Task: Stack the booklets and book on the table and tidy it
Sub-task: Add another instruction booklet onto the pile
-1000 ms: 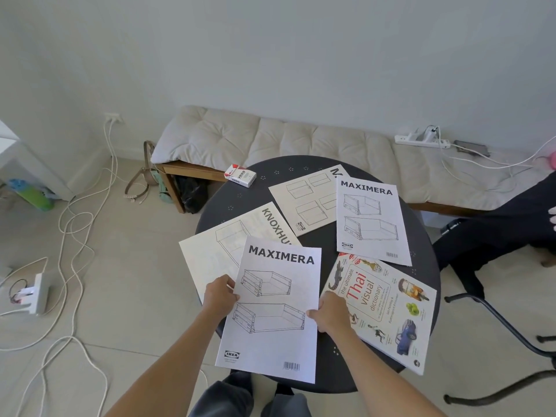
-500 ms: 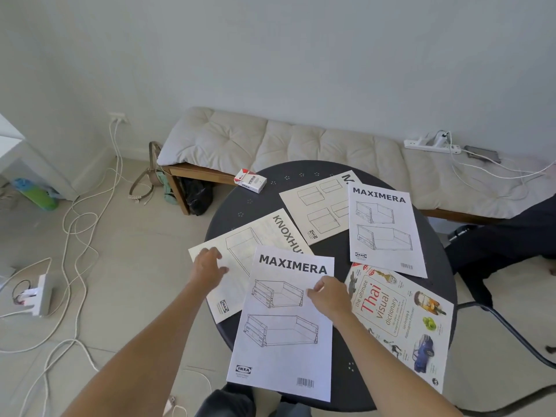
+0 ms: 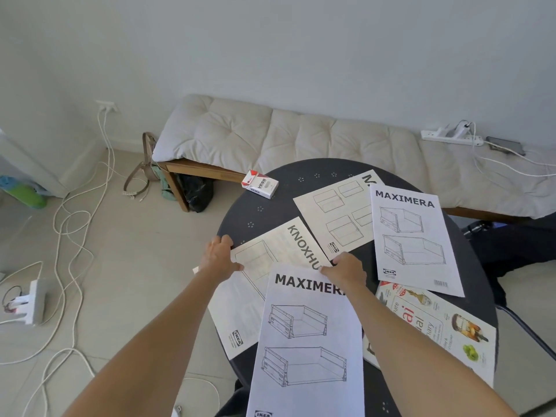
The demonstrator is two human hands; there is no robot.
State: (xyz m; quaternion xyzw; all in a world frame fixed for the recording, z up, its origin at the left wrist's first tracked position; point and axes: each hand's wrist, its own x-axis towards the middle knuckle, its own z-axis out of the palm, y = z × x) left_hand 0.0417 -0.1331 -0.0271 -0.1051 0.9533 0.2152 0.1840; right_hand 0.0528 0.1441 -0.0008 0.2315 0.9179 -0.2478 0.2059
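Under both hands spreads the round table (image 3: 264,212), booklets and a book scattered on it. Beneath the right forearm lies the near MAXIMERA booklet (image 3: 307,341); right of it, the book (image 3: 433,329). The KNOXHULT booklet (image 3: 261,266) lies between the hands. The left hand (image 3: 219,256) pinches its left edge, thumb on top. The right hand (image 3: 346,270) rests fingers together on its right end.
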